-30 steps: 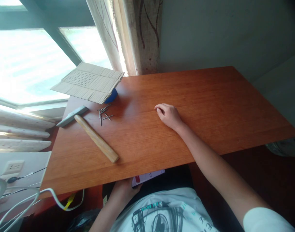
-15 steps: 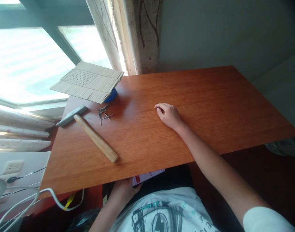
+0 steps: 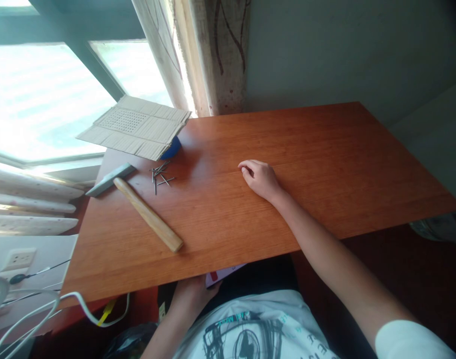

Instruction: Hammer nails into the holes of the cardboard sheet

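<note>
My right hand (image 3: 261, 178) rests on the brown wooden table (image 3: 325, 154), its fingers loosely curled inward with nothing visible in them. Below the near table edge, my left hand (image 3: 194, 295) is closed around a phone (image 3: 221, 276) with a lit screen. The table edge hides part of the phone and the fingertips. On the left of the table lies a hammer (image 3: 149, 214) with a pale wooden handle and a grey head. Several loose nails (image 3: 160, 175) are heaped just beyond it. Neither hand touches the hammer or the nails.
A flat piece of cardboard (image 3: 134, 124) with a patch of small dots leans over a blue object (image 3: 171, 148) at the back left. A window and curtains (image 3: 228, 60) border the table. White cables (image 3: 86, 311) hang at the lower left, near a wall socket (image 3: 21, 259).
Less of the phone shows past the table edge, as it has shifted slightly under it in my left hand. My right hand, the hammer and the nails have stayed in place.
</note>
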The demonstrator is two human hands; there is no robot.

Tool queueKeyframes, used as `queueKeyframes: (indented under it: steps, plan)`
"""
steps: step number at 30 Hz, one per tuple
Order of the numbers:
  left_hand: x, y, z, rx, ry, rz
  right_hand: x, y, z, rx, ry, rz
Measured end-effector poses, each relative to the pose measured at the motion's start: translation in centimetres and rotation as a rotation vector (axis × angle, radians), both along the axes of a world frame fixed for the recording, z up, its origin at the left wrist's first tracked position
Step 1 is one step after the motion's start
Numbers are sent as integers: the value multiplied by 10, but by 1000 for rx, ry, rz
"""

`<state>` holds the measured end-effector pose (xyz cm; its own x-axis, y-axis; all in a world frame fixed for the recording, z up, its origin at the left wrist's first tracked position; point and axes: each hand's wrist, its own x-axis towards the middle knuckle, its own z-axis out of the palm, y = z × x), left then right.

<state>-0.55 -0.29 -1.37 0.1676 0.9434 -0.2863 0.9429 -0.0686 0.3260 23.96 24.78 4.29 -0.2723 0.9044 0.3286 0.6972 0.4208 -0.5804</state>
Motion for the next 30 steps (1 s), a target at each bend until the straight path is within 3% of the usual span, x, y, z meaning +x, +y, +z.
queueKeyframes:
  steps: [10,15,21,26,30]
  plan:
    - [0,2,-1,100,121,-33,-1,-2,3,9,-5,-6]
    - [-2,8,-3,96,76,-49,-1,-1,2,-4,-6,-6]
    - [-10,18,-7,49,-7,49,-1,-1,2,1,-9,1]
    - [-16,36,-1,9,-104,81,0,-1,0,5,-11,-2]
    - [-17,37,1,43,-107,143,0,-1,0,7,6,4]
